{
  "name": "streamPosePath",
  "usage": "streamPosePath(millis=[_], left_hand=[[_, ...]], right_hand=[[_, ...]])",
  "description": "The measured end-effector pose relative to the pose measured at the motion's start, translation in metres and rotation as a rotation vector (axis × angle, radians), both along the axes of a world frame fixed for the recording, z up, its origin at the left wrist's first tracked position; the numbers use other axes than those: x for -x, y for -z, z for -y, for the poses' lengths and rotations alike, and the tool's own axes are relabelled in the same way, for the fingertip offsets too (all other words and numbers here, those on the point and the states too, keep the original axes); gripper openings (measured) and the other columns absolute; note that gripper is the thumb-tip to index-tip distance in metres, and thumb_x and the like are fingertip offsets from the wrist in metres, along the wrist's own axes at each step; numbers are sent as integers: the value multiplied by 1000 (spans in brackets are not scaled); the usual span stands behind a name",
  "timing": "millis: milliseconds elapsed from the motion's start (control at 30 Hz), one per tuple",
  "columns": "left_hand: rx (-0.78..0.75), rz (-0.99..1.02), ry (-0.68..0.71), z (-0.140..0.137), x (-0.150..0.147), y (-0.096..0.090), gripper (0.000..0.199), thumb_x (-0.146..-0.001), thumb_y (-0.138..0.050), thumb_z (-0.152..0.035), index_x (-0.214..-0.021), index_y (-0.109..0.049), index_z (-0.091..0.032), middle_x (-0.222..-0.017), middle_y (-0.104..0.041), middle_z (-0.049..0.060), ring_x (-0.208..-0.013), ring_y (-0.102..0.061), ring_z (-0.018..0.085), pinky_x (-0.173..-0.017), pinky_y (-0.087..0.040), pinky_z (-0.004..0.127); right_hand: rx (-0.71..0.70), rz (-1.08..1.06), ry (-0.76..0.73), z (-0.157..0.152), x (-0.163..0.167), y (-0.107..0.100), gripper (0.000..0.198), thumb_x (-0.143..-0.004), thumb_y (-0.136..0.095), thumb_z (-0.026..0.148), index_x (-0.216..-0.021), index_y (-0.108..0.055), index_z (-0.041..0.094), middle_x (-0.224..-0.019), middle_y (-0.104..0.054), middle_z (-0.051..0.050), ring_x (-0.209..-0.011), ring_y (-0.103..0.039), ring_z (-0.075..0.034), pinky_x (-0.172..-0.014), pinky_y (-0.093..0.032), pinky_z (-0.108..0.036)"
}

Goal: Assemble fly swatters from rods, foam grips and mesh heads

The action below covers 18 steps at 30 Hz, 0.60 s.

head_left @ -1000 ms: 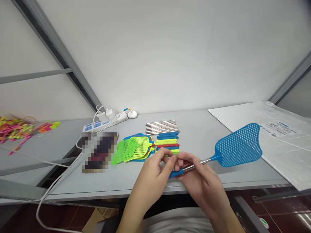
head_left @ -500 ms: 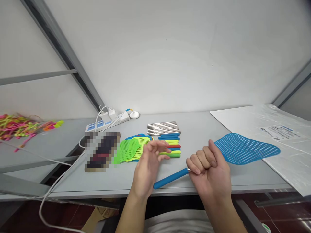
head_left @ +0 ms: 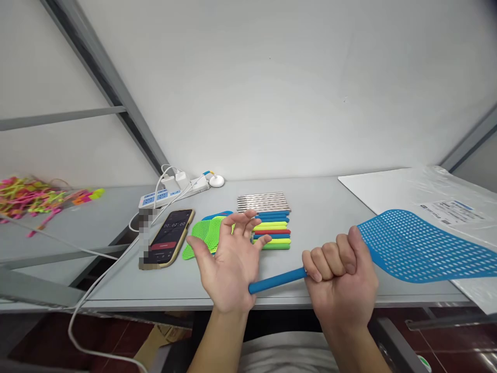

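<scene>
My right hand (head_left: 341,280) is closed around the shaft of a blue fly swatter (head_left: 423,246), just below its perforated head, which points right. The swatter's blue handle sticks out to the left, and its end touches the heel of my left palm. Palm up and fingers spread, my left hand (head_left: 233,264) is open. Behind it lie loose green swatter heads (head_left: 202,235), partly hidden by my fingers. A row of coloured handles (head_left: 277,234) in blue, yellow, red and green lies beside them. Bare metal rods (head_left: 264,201) are lined up just behind the handles.
A phone (head_left: 171,235) running a timer lies at the left, in front of a power strip (head_left: 163,196) with plugs and white cables. White packaging with a label (head_left: 450,210) covers the table's right side. Tangled colourful pieces (head_left: 31,199) lie at the far left.
My left hand has turned palm up and spread its fingers, meeting the handle's end. The swatter has shifted right, and its head reaches farther toward the right edge. My right hand keeps its hold.
</scene>
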<state>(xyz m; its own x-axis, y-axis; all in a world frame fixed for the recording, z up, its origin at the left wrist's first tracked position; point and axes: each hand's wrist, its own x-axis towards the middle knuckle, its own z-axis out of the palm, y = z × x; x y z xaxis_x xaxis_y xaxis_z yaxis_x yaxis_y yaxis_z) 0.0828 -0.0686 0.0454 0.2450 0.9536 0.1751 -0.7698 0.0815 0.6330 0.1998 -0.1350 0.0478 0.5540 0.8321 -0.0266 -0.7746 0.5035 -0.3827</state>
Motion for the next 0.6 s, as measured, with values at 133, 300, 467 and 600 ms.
streamPosePath(millis=[133, 300, 467, 600], left_hand=[[-24, -25, 77, 5, 0, -6, 77, -84, -20, -83, -100, -65, -22, -118, -54, 12, -106, -50, 28, -73, -54, 38], [-38, -32, 63, 8, 0, -12, 80, -82, -20, -86, -98, -65, -22, -115, -54, 12, -104, -49, 29, -72, -55, 40], [-112, -185, -7, 8, -6, 0, 69, -89, -21, -78, -98, -63, -23, -110, -55, 9, -99, -51, 25, -72, -54, 37], [-308, -635, -68, 13, 1, 22, 27, -97, -51, -44, -91, -64, -22, -91, -60, 3, -84, -54, 17, -78, -46, 29]], right_hand=[[4, 12, 38, 7, 3, -2, 56, -97, -48, 40, -52, -21, 21, -44, -6, 10, -38, -3, -9, -34, -27, -23], [-22, 43, 48, 12, 6, -3, 57, -98, -45, 41, -52, -20, 21, -43, -5, 10, -38, -4, -9, -35, -28, -23], [-28, 85, -19, 3, 2, 4, 56, -99, -43, 42, -51, -23, 21, -44, -7, 10, -39, -6, -9, -37, -29, -23], [-54, 153, -69, -2, 2, 11, 57, -99, -43, 46, -51, -27, 21, -45, -10, 9, -40, -8, -9, -39, -30, -23]])
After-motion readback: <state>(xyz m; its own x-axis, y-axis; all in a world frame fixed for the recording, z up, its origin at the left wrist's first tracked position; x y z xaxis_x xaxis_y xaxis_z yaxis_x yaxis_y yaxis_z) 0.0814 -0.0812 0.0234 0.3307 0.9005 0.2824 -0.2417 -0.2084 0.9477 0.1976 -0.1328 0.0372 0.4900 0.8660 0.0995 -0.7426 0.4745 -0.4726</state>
